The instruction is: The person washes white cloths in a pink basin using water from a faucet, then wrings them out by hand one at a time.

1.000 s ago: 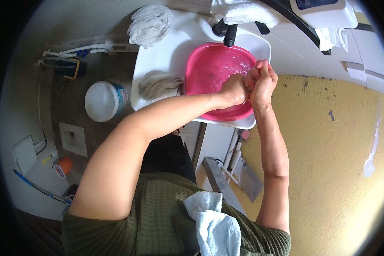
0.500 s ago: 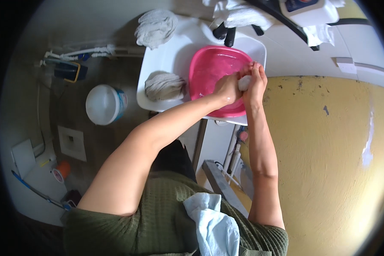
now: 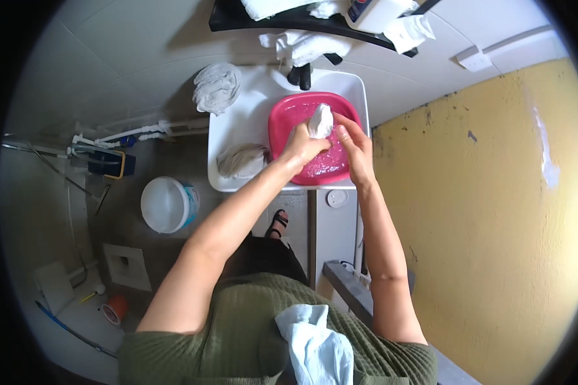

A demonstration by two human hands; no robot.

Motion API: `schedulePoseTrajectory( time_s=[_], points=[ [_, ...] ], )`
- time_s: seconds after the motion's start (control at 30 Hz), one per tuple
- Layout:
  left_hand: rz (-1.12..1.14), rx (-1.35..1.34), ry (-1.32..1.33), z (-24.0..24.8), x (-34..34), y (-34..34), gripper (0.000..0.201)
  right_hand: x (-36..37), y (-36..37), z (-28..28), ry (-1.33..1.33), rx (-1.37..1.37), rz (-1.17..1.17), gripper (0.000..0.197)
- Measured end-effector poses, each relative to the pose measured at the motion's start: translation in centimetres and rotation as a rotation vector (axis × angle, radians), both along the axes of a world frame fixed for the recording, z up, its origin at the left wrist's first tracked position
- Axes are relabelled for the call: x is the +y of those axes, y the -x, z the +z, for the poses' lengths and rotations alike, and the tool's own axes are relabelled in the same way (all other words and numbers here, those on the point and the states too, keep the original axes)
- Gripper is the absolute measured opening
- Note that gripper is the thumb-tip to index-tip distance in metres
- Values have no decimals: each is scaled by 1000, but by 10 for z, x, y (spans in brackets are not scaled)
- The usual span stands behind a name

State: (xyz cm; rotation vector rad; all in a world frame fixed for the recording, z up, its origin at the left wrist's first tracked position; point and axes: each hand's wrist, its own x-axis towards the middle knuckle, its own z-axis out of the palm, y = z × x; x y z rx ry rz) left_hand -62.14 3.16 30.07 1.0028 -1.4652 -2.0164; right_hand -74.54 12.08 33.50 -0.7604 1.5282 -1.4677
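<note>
A bunched white cloth (image 3: 321,120) stands up from the grip of my left hand (image 3: 304,146), whose fingers are wrapped round its lower part. Close beside it on the right, my right hand (image 3: 358,149) has its fingers stretched out and the thumb apart, holding nothing. Both hands are over a pink plastic basin (image 3: 311,96) with water in it. The basin sits inside a white sink (image 3: 253,96). On the sink's left side lie two rolled greyish cloths, a far one (image 3: 217,88) at the back corner and a near one (image 3: 243,160) at the front.
Behind the basin rises a dark tap (image 3: 300,77) with white cloth near it. A black shelf (image 3: 228,19) above carries a white bottle (image 3: 372,14). On the floor to the left stands a white bucket (image 3: 164,205). A yellow wall (image 3: 475,212) closes off the right side.
The white cloth, earlier between both hands at the basin's right side, is now upright in my left hand nearer the middle. My right hand has come off it. The view has shifted.
</note>
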Motion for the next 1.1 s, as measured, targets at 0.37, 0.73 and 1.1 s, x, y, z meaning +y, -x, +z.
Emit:
schedulePoseTrajectory(
  time_s=[0.37,0.73,1.1],
  points=[
    [-361,152,-160,55,11,-41,48,37,7,40,20,-13,-52,32],
    [-7,596,-445,81,23,-26,35,37,-19,42,323,-404,-115,39],
    [452,81,897,76,21,-36,37,-1,-57,50,320,-114,6,37]
  ],
)
